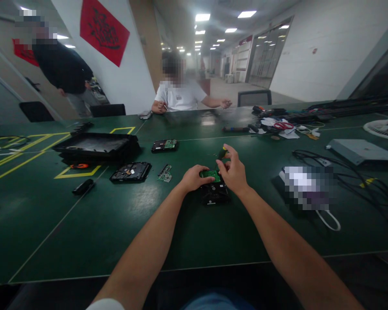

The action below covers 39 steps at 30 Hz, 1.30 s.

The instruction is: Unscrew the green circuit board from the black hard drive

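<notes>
green board (210, 173) on the hard drive (215, 196) sits beneath the left hand (194, 177), partly closed on its edge; the right hand (235, 173) holds a screwdriver (223, 153) in half-curled fingers. tilting could skid its tip toward the left thumb, scratching the board.

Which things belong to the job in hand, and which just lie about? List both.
In the job, it seems:
hard drive with green circuit board, held by left hand
screwdriver, in right hand

Lying about, it seems:
black tray
red-handled scissors
silver box
</notes>
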Each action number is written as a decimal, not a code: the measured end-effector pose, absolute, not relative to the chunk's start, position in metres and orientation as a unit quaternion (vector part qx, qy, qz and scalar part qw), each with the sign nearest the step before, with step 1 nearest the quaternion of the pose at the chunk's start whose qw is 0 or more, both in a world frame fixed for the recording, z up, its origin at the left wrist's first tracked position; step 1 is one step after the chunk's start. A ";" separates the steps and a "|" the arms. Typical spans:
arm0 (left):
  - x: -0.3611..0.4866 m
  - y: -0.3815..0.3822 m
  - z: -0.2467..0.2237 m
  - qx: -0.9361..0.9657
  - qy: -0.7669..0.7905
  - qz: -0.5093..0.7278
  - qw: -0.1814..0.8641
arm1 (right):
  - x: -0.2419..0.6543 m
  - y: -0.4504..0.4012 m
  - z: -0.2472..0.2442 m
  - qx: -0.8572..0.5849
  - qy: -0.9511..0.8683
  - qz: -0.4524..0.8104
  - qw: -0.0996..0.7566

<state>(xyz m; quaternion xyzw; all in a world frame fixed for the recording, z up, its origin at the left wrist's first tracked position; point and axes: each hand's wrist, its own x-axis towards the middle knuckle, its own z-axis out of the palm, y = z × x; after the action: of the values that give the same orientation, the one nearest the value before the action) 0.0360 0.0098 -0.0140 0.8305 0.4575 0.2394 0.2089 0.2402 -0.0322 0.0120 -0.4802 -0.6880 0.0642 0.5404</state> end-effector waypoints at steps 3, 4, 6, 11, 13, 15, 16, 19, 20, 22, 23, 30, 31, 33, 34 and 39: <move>0.036 0.010 -0.014 0.829 0.461 0.239 0.209 | 0.240 -0.033 0.012 -0.482 -0.695 0.044 0.532; 0.036 0.011 -0.014 0.828 0.461 0.238 0.211 | 0.240 -0.033 0.012 -0.482 -0.697 0.047 0.530; 0.036 0.011 -0.014 0.829 0.461 0.234 0.214 | 0.240 -0.033 0.012 -0.481 -0.698 0.060 0.527; 0.036 0.011 -0.014 0.831 0.459 0.232 0.213 | 0.241 -0.031 0.011 -0.481 -0.692 0.056 0.536; 0.036 0.011 -0.014 0.830 0.460 0.235 0.209 | 0.241 -0.031 0.011 -0.478 -0.693 0.044 0.538; 0.036 0.010 -0.014 0.831 0.459 0.236 0.207 | 0.240 -0.030 0.011 -0.475 -0.696 0.045 0.536; 0.036 0.010 -0.013 0.832 0.458 0.235 0.207 | 0.239 -0.030 0.011 -0.474 -0.697 0.051 0.535; 0.036 0.009 -0.012 0.832 0.456 0.236 0.211 | 0.239 -0.031 0.009 -0.474 -0.696 0.067 0.535; 0.036 0.009 -0.012 0.831 0.456 0.237 0.212 | 0.238 -0.031 0.009 -0.475 -0.695 0.065 0.536; 0.036 0.008 -0.011 0.832 0.456 0.238 0.211 | 0.238 -0.031 0.008 -0.478 -0.693 0.052 0.537; 0.036 0.008 -0.011 0.831 0.457 0.236 0.210 | 0.238 -0.031 0.008 -0.479 -0.693 0.044 0.537; 0.035 0.010 -0.012 0.831 0.455 0.238 0.213 | 0.239 -0.031 0.010 -0.478 -0.691 0.068 0.537; 0.035 0.010 -0.012 0.831 0.454 0.239 0.213 | 0.239 -0.031 0.010 -0.478 -0.690 0.070 0.539; 0.035 0.010 -0.012 0.831 0.456 0.238 0.211 | 0.239 -0.030 0.010 -0.478 -0.690 0.064 0.540; 0.035 0.010 -0.012 0.831 0.457 0.236 0.210 | 0.238 -0.030 0.010 -0.478 -0.691 0.056 0.540; 0.036 0.010 -0.013 0.832 0.458 0.236 0.208 | 0.239 -0.029 0.008 -0.478 -0.692 0.042 0.540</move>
<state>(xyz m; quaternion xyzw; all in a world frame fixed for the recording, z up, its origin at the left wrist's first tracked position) 0.0361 0.0097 -0.0126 0.8316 0.4575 0.2362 0.2082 0.2390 -0.0290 0.0079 -0.4777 -0.6918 0.0423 0.5399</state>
